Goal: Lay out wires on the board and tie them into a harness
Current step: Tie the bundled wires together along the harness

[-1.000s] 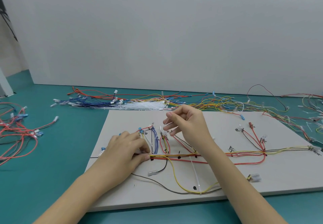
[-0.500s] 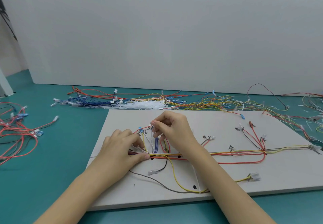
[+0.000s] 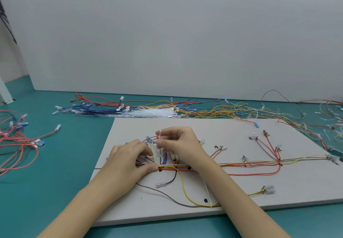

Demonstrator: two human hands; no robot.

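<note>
A white board [image 3: 241, 191] lies on the teal table with red, yellow, blue and black wires laid across it as a harness bundle [image 3: 232, 164]. My left hand [image 3: 128, 161] pinches the bundle's left end between thumb and fingers and holds it against the board. My right hand [image 3: 178, 145] hovers just right of it, fingers curled, pinching a thin white cable tie [image 3: 160, 141] above the blue wires. A second white cable tie [image 3: 207, 191] lies on the board by a black dot, near my right forearm.
Behind the board lies a long pile of loose wires [image 3: 204, 109] and a bunch of white cable ties [image 3: 148, 112]. More red wires [image 3: 18, 141] sit on the table at the left, others at the far right [image 3: 330, 126]. A white wall closes the back.
My right hand has moved left and down toward my left hand with the white cable tie. My left hand has stayed on the bundle's left end.
</note>
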